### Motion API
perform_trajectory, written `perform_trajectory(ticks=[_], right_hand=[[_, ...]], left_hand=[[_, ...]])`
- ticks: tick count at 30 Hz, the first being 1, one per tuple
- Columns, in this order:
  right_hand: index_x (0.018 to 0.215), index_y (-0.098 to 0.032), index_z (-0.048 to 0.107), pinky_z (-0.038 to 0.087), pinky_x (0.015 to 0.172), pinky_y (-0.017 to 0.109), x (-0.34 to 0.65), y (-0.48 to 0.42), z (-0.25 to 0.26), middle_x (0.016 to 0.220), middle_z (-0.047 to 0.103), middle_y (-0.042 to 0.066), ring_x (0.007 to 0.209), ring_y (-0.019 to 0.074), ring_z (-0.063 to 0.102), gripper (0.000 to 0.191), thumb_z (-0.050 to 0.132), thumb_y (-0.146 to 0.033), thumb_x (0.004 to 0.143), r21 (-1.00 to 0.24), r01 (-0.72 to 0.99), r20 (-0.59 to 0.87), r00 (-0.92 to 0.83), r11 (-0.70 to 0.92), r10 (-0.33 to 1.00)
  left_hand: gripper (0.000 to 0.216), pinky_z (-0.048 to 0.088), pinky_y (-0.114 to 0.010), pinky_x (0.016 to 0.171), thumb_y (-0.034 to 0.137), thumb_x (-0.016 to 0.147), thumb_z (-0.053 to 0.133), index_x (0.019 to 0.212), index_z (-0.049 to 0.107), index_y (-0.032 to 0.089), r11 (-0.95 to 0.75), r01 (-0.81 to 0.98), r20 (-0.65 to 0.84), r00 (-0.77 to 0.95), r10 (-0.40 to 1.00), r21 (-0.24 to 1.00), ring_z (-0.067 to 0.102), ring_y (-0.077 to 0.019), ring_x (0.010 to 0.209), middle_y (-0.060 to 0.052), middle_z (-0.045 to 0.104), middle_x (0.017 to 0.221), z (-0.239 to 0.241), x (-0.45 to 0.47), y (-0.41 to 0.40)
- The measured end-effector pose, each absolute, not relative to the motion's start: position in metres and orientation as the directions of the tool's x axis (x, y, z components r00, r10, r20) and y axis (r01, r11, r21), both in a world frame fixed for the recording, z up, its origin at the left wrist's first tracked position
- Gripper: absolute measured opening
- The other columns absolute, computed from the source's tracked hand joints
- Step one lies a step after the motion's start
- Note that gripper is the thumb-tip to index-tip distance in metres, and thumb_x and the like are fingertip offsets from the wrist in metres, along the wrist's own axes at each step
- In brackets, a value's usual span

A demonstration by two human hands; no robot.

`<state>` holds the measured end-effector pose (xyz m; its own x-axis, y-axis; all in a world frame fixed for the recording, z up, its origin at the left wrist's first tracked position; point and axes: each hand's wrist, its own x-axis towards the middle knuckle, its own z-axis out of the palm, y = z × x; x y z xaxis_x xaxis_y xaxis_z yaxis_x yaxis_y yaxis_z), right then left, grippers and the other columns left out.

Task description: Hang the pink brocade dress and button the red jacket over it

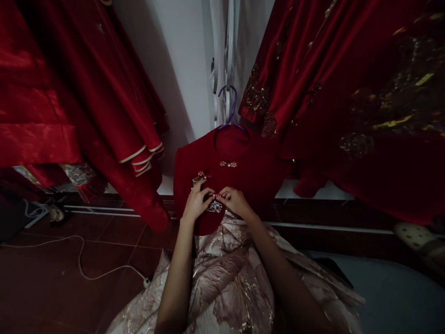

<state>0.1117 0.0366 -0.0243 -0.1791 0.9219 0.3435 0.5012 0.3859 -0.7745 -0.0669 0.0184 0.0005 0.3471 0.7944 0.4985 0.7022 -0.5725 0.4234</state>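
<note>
Left hand point(199, 199) and right hand point(236, 201) pinch a beaded fastener point(218, 195) between them, seemingly steadying it. A purple hanger point(232, 118) supports the red garment point(257, 169) from its top edge.

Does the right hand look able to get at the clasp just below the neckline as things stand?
Probably yes: only red cloth shows between the right hand and that clasp. It would likely need to release the beaded fastening at its fingertips first.

Showed deep red on the hung garment point(259, 178) at centre, purple on the hanger point(232, 118) at twelve o'clock, cream on the trim point(133, 154) at nine, dusty-pink flower-like shapes (flecked with gold) on the fabric point(239, 283) at six.
</note>
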Motion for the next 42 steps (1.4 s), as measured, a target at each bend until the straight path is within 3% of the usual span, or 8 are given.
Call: perform_trajectory(ticks=[7, 18, 26, 33, 42], right_hand=[[0.078, -0.017, 0.061, 0.047, 0.06, 0.023, 0.114, 0.035, -0.017, 0.076, 0.068, 0.004, 0.064, 0.0123, 0.06, 0.012, 0.063, -0.027, 0.071, -0.786, 0.465, 0.347, -0.211, 0.406, 0.914], [0.079, -0.015, 0.062, 0.048, 0.06, 0.023, 0.117, 0.034, -0.015, 0.08, 0.069, 0.006, 0.064, 0.0124, 0.062, 0.017, 0.065, -0.03, 0.071, -0.834, 0.394, 0.301, -0.262, 0.386, 0.917], [0.083, -0.014, 0.063, 0.044, 0.045, 0.021, 0.122, 0.035, -0.015, 0.075, 0.067, 0.005, 0.055, 0.0123, 0.059, 0.027, 0.067, -0.036, 0.068, -0.905, 0.339, 0.15, -0.313, 0.258, 0.938], [0.081, -0.014, 0.064, 0.045, 0.046, 0.02, 0.121, 0.035, -0.014, 0.074, 0.066, 0.005, 0.055, 0.0109, 0.058, 0.027, 0.068, -0.035, 0.066, -0.92, 0.308, 0.146, -0.303, 0.241, 0.942], [0.079, -0.014, 0.063, 0.041, 0.043, 0.02, 0.122, 0.031, -0.011, 0.071, 0.064, 0.005, 0.052, 0.0103, 0.055, 0.033, 0.068, -0.043, 0.064, -0.942, 0.26, 0.112, -0.345, 0.21, 0.932]], left_hand=[[0.013, 0.032, -0.042, 0.104, 0.026, 0.079, 0.058, 0.09, 0.064, 0.023, -0.582, 0.708, 0.518, 0.349, 0.781, 0.401, 0.037, -0.0226, 0.125, -0.005, 0.044, 0.129, 0.005, -0.067, 0.016], [0.007, 0.033, -0.041, 0.1, 0.026, 0.074, 0.063, 0.079, 0.063, 0.02, -0.591, 0.66, 0.508, 0.349, 0.788, 0.464, 0.041, -0.022, 0.119, -0.004, 0.052, 0.121, 0.006, -0.068, 0.017], [0.008, 0.036, -0.036, 0.092, 0.026, 0.073, 0.063, 0.071, 0.06, 0.019, -0.589, 0.678, 0.485, 0.373, 0.791, 0.44, 0.048, -0.0201, 0.104, -0.004, 0.057, 0.103, 0.013, -0.065, 0.013], [0.004, 0.04, -0.027, 0.076, 0.021, 0.075, 0.057, 0.073, 0.058, 0.018, -0.589, 0.655, 0.406, 0.431, 0.806, 0.473, 0.054, -0.015, 0.078, -0.002, 0.059, 0.077, 0.018, -0.065, 0.011], [0.009, 0.041, -0.021, 0.07, 0.026, 0.079, 0.054, 0.077, 0.061, 0.019, -0.495, 0.656, 0.328, 0.371, 0.869, 0.57, 0.059, -0.0132, 0.08, 0.0, 0.066, 0.083, 0.021, -0.066, 0.006]])
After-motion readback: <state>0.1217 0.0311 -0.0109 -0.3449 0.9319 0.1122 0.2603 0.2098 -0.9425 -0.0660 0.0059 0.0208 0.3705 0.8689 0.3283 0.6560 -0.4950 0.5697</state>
